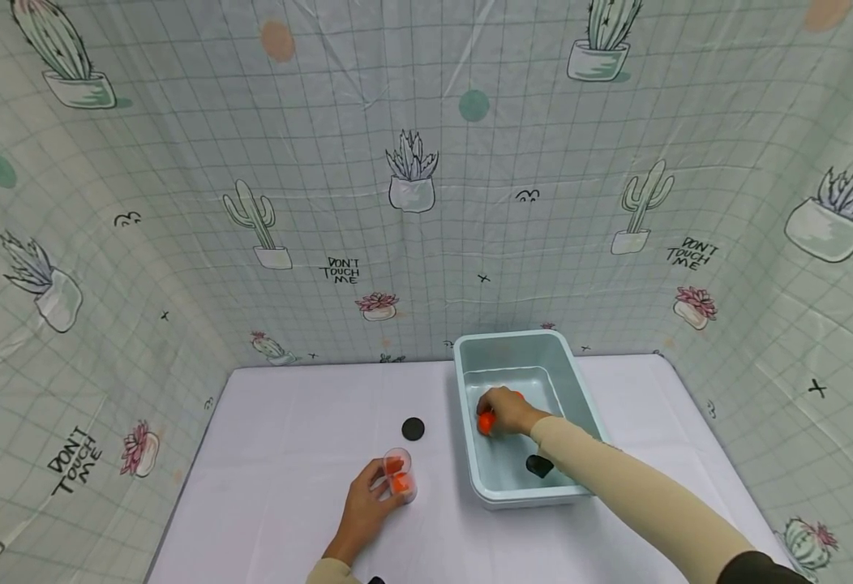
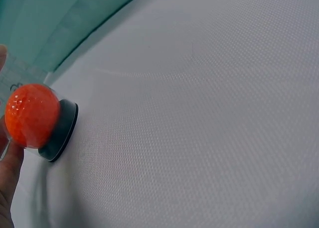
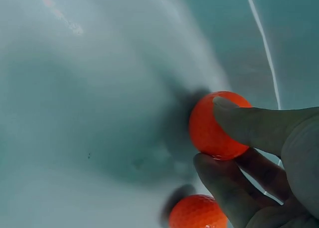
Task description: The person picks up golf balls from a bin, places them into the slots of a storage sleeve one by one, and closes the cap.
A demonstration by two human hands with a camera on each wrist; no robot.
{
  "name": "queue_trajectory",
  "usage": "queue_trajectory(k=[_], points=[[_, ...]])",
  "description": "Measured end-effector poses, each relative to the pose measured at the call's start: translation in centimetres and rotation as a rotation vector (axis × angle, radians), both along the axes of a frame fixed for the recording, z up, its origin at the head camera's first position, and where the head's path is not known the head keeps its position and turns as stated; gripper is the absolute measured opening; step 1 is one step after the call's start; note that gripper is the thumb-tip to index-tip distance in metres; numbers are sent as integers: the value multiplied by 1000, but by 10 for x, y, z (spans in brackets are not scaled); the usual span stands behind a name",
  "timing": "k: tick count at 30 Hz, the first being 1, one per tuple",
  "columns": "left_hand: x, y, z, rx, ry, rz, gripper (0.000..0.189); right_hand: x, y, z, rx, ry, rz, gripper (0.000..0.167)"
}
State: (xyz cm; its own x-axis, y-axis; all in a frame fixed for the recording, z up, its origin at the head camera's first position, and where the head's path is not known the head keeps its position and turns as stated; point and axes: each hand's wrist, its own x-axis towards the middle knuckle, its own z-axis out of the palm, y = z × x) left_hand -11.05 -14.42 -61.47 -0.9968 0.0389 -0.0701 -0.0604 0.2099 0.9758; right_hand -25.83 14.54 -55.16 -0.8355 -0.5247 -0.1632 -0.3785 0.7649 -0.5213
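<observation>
A person's right hand (image 1: 510,412) reached into a pale blue-green bin (image 1: 479,478) and held an orange ball (image 3: 212,131) between thumb and fingers, while a second orange ball (image 3: 198,214) lay in the bin just beside those fingers. Whether the held ball was lifted clear of the bin's floor could not be told. At the near side of the white surface (image 1: 288,454), the left hand (image 1: 368,503) gripped a clear container (image 1: 409,472), its fingers curled around the wall; an orange ball (image 2: 32,116) sat inside, above a dark base (image 2: 61,132). A round black disc (image 1: 413,429) lay just beyond the container, between it and the bin but apart from both. A beige sleeve (image 1: 631,483) covered the right arm, which crossed over the bin's near rim. Behind hung a gridded curtain (image 1: 441,243) printed with potted cacti and the words "Don't touch me."
</observation>
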Motion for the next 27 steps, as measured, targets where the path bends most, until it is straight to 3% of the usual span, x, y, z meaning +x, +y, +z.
queue_trajectory(k=[6,13,22,27], points=[[1,1,0,1,15,2,54,0,5,3,18,-6,-9,26],[-1,-1,-1,-5,11,4,51,1,18,18,-88,1,-86,30],[0,-1,-1,-5,17,-4,52,14,33,40,-166,66,-152,32],[1,0,-1,24,24,-1,54,29,40,51,-255,64,-161,34]])
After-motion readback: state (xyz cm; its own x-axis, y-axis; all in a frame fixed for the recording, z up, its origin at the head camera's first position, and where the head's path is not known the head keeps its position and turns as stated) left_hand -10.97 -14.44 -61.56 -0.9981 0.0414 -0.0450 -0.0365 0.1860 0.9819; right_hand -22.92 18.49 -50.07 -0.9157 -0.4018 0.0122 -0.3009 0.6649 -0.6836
